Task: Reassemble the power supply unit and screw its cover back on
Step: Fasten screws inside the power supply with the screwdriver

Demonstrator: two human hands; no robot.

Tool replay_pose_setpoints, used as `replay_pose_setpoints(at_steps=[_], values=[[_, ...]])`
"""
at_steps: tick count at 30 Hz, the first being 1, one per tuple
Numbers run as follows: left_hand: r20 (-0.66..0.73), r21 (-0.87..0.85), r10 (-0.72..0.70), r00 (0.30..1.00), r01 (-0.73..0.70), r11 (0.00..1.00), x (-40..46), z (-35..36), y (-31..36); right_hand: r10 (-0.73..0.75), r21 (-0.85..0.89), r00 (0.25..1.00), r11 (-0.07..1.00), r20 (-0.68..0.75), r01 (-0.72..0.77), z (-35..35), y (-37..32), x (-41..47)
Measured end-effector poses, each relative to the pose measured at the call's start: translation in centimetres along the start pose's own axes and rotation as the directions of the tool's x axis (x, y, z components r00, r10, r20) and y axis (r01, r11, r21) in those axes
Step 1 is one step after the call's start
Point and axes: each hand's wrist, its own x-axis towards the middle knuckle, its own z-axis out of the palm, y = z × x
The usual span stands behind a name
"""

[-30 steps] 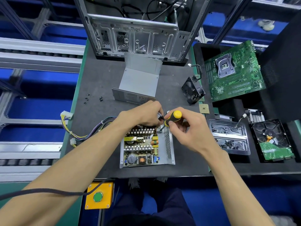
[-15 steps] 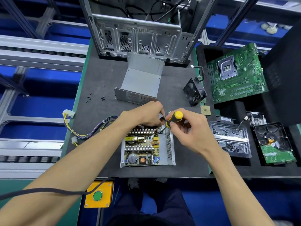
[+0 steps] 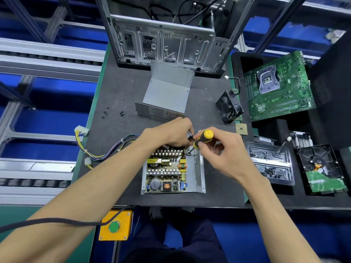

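- We see the open power supply unit point(image 3: 171, 171) lying flat on the dark mat point(image 3: 117, 95) near the front edge of the bench, its circuit board exposed and facing up, with the perforated metal side wall along its right.
- Our right hand point(image 3: 226, 154) has its fingers curled round the yellow-and-black screwdriver point(image 3: 202, 138); the tool is tilted, its tip down at the far right corner of the unit.
- Our left hand point(image 3: 171, 133) rests over the far edge of the board, fingers curled and pinching a small dark part just beside the screwdriver handle; we cannot tell what that part is.
- The unit's grey metal cover point(image 3: 167, 93) lies apart from it, farther back on the mat, open side up, in front of the empty computer case point(image 3: 163, 44).
- A bundle of coloured wires point(image 3: 106, 150) runs left from the unit to white connectors at the mat's edge.
- Several loose black screws point(image 3: 112, 112) lie on the mat, left of the cover.
- To the right: a black fan point(image 3: 228, 107), a green motherboard point(image 3: 279, 88), a clear plastic tray point(image 3: 271, 164) with small parts, and a hard drive point(image 3: 321, 168).
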Motion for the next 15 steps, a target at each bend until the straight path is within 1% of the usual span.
replay_pose_setpoints(at_steps=[10,15], values=[[-0.017,0.027,-0.012,1.000,0.012,1.000,0.04,0.06,0.22,0.004,-0.024,1.000,1.000,0.006,-0.004,-0.17,-0.46,0.59],[0.006,0.039,-0.018,1.000,0.018,0.999,0.18,-0.25,0.36,0.006,-0.034,1.000,0.999,0.020,-0.005,-0.35,-0.59,0.77]])
